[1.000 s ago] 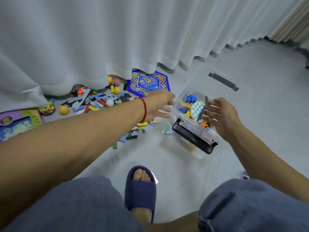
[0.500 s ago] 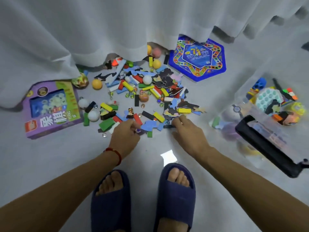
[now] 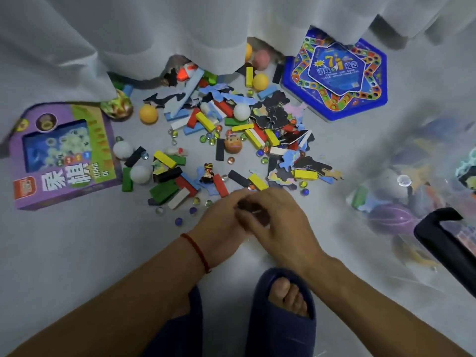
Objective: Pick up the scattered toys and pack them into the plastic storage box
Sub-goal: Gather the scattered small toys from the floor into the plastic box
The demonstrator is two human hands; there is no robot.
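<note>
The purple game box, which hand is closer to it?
Left. The left hand lies between the purple game box and the right hand, which sits farther off toward the storage box. Neither hand touches it.

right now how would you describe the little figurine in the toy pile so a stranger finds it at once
Start at the purple game box on the left and move right into the scattered blocks. Near the pile's front edge, beside a red block, stands the small figurine: dark with yellow, shaped unlike the flat blocks around it.
</note>
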